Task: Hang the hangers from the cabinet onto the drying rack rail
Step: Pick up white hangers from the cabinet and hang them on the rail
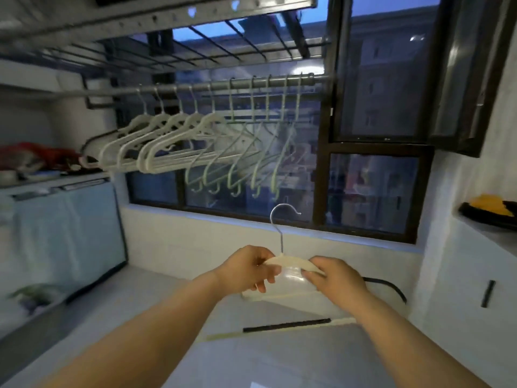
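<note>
Both arms reach forward at the lower middle of the view, holding between them a cream plastic hanger with a thin silver wire hook (291, 260). The left hand (251, 268) has its fingers curled and pinches the hanger's left shoulder, while the right hand (335, 278) closes thumb and fingers around the right shoulder. The hanger stands roughly upright, its hook rising above the hands and curving over to the right. It touches nothing but the two hands and sits well below the grey metal drying rack rail (195, 88), in front of the pale wall under the dark-framed window (372, 191). On the rail hangs a tight row of white plastic hangers (156, 141) towards the left, and just beside them to the right is a row of pale green hangers with small end hooks (251, 163). All of these are blurred, so an exact count is not possible. At the far left stands a cabinet with a light blue front (70, 219), with a heap of red cloth (36, 156) on top of it. A thin black strip (285, 324) lies on the pale floor below the hands, and a black cable (391, 287) curves along the floor near the right wall. A yellow and black object (489, 210) rests on a ledge at the right edge.
</note>
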Demonstrator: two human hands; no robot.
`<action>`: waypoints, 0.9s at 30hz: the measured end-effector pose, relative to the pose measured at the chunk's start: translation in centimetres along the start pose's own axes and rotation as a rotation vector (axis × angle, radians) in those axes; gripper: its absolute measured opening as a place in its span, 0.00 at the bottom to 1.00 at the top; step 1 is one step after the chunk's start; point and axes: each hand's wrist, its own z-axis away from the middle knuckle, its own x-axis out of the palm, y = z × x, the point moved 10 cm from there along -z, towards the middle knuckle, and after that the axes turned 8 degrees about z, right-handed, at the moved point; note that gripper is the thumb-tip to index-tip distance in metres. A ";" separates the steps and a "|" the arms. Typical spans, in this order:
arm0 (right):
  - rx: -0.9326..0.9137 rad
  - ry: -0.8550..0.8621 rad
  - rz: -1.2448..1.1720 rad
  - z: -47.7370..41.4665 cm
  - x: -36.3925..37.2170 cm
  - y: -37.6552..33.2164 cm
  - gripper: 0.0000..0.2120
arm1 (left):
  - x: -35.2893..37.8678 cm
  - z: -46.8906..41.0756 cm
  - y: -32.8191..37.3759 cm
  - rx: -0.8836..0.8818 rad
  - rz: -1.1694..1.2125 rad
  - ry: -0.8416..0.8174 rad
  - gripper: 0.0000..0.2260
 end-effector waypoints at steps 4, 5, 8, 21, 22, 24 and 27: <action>-0.152 -0.104 -0.003 -0.7 5.6 -11.8 0.07 | -8.9 7.8 -6.0 -0.106 -0.040 0.170 0.10; -0.186 -0.110 0.003 -0.8 6.6 -14.7 0.09 | -11.2 9.8 -7.3 -0.133 -0.039 0.216 0.10; -0.277 -0.129 -0.023 -1.5 9.3 -22.7 0.15 | -17.3 15.5 -10.6 -0.212 -0.072 0.321 0.10; -0.574 0.015 -0.011 -11.3 7.0 -45.1 0.14 | -40.3 27.5 -17.8 -0.424 -0.141 0.793 0.10; -0.574 0.090 -0.006 -12.9 5.3 -45.7 0.14 | -41.6 27.1 -17.7 -0.419 -0.148 0.808 0.10; -0.552 0.223 -0.032 -16.2 1.8 -46.5 0.13 | -44.2 25.7 -17.2 -0.406 -0.175 0.834 0.10; -0.488 0.381 -0.019 -21.1 -3.4 -46.3 0.13 | -47.9 22.2 -15.8 -0.370 -0.213 0.851 0.12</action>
